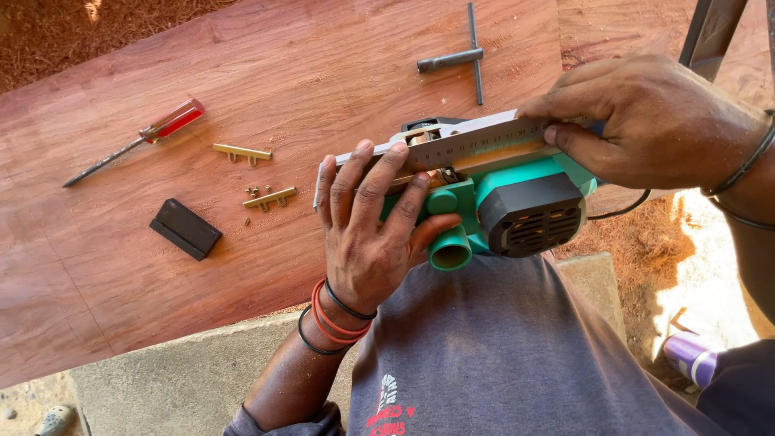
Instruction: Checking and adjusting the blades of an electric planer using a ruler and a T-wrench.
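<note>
Checking step, by the look of it: metal ruler point(452, 145) laid flat along the upturned sole of a green electric planer point(500, 206), which rests on the person's lap at the near edge of a reddish wooden board point(266, 73). Left hand point(367, 230) presses down on the ruler's near end, fingers point(387, 173) spread apart across ruler and planer body, thumb hooked beside the round green dust port point(450, 252). Right hand point(646, 121) pinches the far end of the ruler, thumb and fingertips closed on its edge.

Judgement: blade area is being gauged against the sole, mid-way through a blade fitting or adjustment. Any next move would call for keeping the ruler flush and steady with both hands, and for the loose parts on the board to go back on.

Planer: green plastic shell, black vented motor cover point(533, 218) facing the camera, black cord point(617, 211) trailing off to the right. Drum slot partly hidden under the ruler; cannot tell whether a blade is seated.

On the board, well apart from the hands: red-handled screwdriver point(141, 137), two brass-coloured clamp strips point(254, 173) with small screws point(258, 191) between them, black block point(186, 228), dark T-handled wrench point(460, 56). Sawdust point(48, 32) beyond the board.
</note>
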